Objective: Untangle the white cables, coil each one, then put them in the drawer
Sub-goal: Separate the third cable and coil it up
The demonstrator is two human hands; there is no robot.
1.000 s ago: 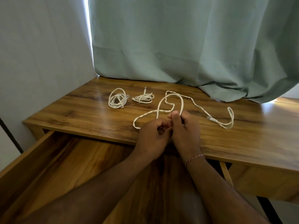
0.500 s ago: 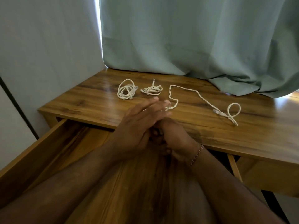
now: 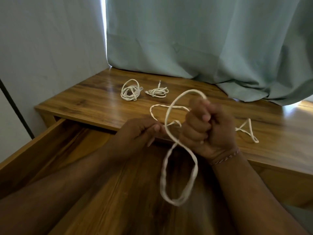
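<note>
Right hand [image 3: 210, 131] grip fisted round the braided cable [image 3: 166, 119], left hand [image 3: 140, 131] pinching it just beside, loop hanging below over the open drawer [image 3: 55, 150], rest trailing on worktop [image 3: 94, 102] beyond: coiling step, w/ next wrap needing slack fed in.

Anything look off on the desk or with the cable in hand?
Nothing damaged. The cable held by both hands is half coiled, its far end trailing on the desk. Two coiled cables lie there, not yet in the drawer.
</note>
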